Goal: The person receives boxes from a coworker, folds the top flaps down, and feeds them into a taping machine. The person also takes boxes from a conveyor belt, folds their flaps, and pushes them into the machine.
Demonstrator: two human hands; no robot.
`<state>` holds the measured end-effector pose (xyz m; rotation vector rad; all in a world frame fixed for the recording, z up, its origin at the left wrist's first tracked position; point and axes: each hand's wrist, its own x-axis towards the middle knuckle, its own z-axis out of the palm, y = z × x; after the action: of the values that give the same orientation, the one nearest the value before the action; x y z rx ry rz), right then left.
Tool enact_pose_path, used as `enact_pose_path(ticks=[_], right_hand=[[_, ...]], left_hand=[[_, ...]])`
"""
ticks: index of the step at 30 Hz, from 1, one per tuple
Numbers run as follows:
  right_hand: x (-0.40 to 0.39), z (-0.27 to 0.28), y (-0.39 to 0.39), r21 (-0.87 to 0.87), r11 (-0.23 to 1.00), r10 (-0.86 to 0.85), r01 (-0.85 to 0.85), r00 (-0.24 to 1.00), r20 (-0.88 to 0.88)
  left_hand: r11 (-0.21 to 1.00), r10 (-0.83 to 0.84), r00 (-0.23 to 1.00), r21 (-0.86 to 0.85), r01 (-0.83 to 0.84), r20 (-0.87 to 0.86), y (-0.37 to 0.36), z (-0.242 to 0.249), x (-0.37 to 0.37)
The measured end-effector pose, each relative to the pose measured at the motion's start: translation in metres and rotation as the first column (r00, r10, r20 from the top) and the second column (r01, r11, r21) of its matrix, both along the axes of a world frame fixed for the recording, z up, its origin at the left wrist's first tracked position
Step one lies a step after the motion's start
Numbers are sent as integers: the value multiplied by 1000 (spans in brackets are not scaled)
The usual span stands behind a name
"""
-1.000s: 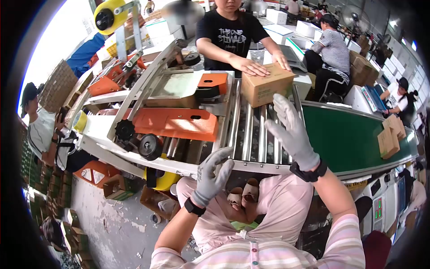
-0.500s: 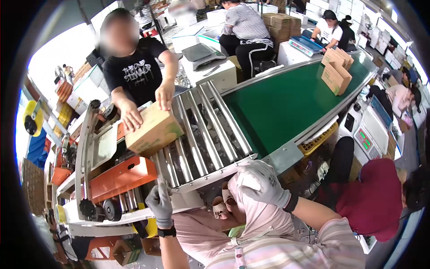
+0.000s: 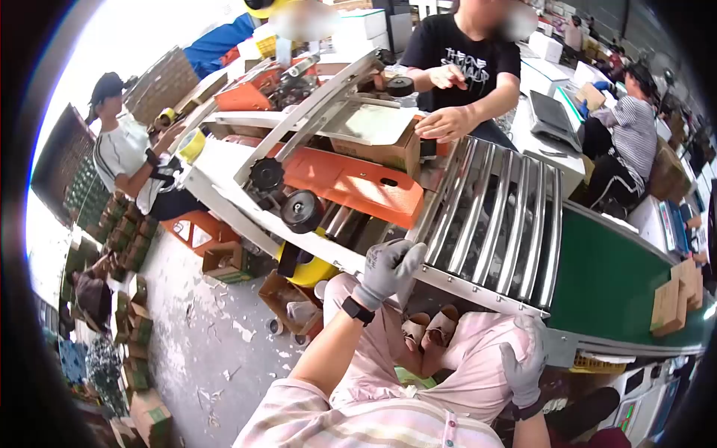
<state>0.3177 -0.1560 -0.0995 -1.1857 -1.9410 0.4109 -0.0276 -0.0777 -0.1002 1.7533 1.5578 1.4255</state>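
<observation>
My left hand (image 3: 391,270), in a grey glove, is closed at the front edge of the roller frame, beside the orange plate (image 3: 358,183); what its fingers hold, if anything, is hidden. My right hand (image 3: 526,360), also gloved, rests with fingers apart over my right thigh, below the metal rollers (image 3: 497,224), and holds nothing. A cardboard box (image 3: 392,153) lies partly under the sealing machine's frame (image 3: 306,119). Across the rollers, a person in a black shirt (image 3: 467,71) has one hand on the box's end and the other raised.
The green conveyor belt (image 3: 609,272) runs right, carrying cardboard boxes (image 3: 668,308). A scale (image 3: 554,119) stands on the far side. At left, a person in white (image 3: 123,160) sits near stacked boxes (image 3: 137,325). Open boxes (image 3: 226,261) lie on the floor below the machine.
The view has swung left. The cardboard box has moved off the rollers into the machine. The co-worker has lifted one hand from it. My right hand is lower, over my thigh.
</observation>
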Motion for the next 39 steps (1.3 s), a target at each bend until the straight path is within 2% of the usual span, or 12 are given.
enact_pose_path(ticks=[7, 10, 17, 23, 29, 31, 32, 33, 35, 36, 37, 39], right_hand=[[-8, 12, 4, -60, 998, 9, -13, 998, -60], [-5, 10, 2, 47, 999, -28, 24, 996, 84], [-3, 14, 4, 64, 994, -96, 91, 992, 83], [-2, 14, -6, 219, 956, -216, 194, 973, 79], [1, 11, -9, 130, 977, -184, 171, 979, 92], [6, 11, -9, 144, 980, -141, 138, 990, 10], [17, 13, -4, -36, 999, -4, -1, 988, -153], [24, -2, -6, -101, 995, -29, -24, 872, -489], [76, 6, 8, -152, 973, -230, 173, 766, -600], [107, 2, 23, -293, 916, -394, 273, 474, -788], [151, 6, 31, -357, 844, -501, 400, 349, -792], [279, -47, 55, -343, 792, -439, 505, 80, -895]], left_hand=[[999, -46, 998, -25, 47, 44, -3, 5, -1], [999, -6, 996, 45, 10, -94, 0, 3, -5], [998, -37, 995, -37, 41, 91, -1, 4, 1], [996, -72, 996, 48, 70, 57, 9, -22, -9], [999, -39, 999, 23, 38, 30, 9, -22, -9], [1000, -30, 999, 8, 30, 21, 8, -21, -9], [1000, -29, 999, -8, 29, 28, 10, -25, -12], [999, -33, 999, -31, 34, 27, 10, -25, -13], [1000, -20, 1000, -19, 19, -18, 7, -17, -7], [1000, 3, 1000, 6, -3, -11, 7, -18, -4], [1000, 9, 1000, 7, -9, -18, 6, -19, -4], [997, 75, 997, -11, -75, -16, 7, -23, -5]])
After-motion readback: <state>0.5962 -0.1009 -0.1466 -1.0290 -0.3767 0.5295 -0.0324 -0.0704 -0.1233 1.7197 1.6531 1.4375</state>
